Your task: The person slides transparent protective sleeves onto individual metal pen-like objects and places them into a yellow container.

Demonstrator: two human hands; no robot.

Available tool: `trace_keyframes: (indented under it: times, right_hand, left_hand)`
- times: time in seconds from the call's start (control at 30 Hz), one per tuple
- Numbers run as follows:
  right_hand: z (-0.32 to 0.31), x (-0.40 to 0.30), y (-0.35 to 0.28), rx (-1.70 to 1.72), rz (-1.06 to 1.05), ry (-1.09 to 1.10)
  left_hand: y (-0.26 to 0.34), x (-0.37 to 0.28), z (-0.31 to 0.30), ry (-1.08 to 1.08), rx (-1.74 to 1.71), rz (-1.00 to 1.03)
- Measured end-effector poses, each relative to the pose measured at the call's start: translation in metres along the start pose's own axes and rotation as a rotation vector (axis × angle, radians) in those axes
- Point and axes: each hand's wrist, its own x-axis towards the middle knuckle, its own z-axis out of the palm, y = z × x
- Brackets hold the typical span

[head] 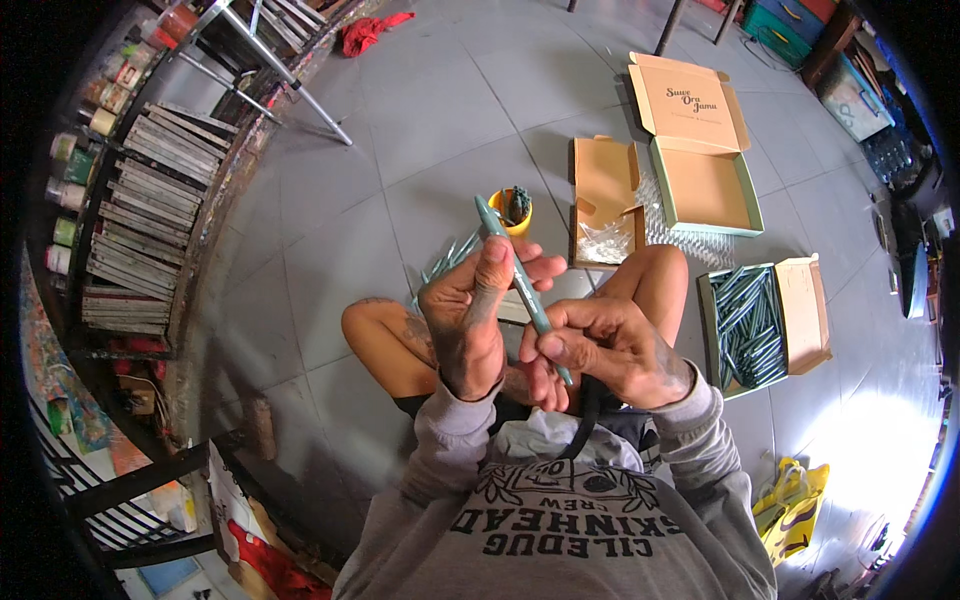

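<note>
A grey-green pen (529, 296) bearing writing slants across the middle of the view, held between both hands. My left hand (472, 307) has its thumb pressed along the upper part of the barrel. Near the lower end, my right hand (619, 349) pinches the pen between thumb and fingertips. Just beyond the left hand stands a yellow cup (519, 227) filled with dark, slender pieces. Several pale green pens or pen parts (450, 259) lie on the floor, partly covered by my left hand. To the right, a cardboard box (806, 315) holds many similar green pens.
Ahead, a shallow cardboard box (606, 172) contains small clear pieces, and clear plastic (701, 244) lies beside it. A lidded carton (705, 180) sits open behind. Wooden frames (142, 225) fill a rack on the left. A yellow bag (791, 510) rests at lower right.
</note>
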Motion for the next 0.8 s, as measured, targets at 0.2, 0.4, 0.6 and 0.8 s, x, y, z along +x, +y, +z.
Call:
trace_keyframes:
  times: [0.2, 0.4, 0.6, 0.8]
  right_hand:
    - [0.008, -0.008, -0.006, 0.029, 0.045, 0.027]
    - [0.01, -0.011, -0.005, -0.028, -0.071, -0.016]
    - [0.023, -0.011, -0.005, -0.045, -0.075, 0.053]
    - [0.021, -0.009, 0.0, -0.267, -0.172, 0.151]
  left_hand:
    - [0.005, -0.005, 0.012, 0.024, -0.01, 0.148]
    - [0.02, -0.003, 0.032, 0.18, 0.105, 0.201]
    - [0.027, -0.002, 0.026, 0.194, 0.377, 0.315]
    - [0.012, -0.028, 0.011, -0.131, 0.269, 0.285]
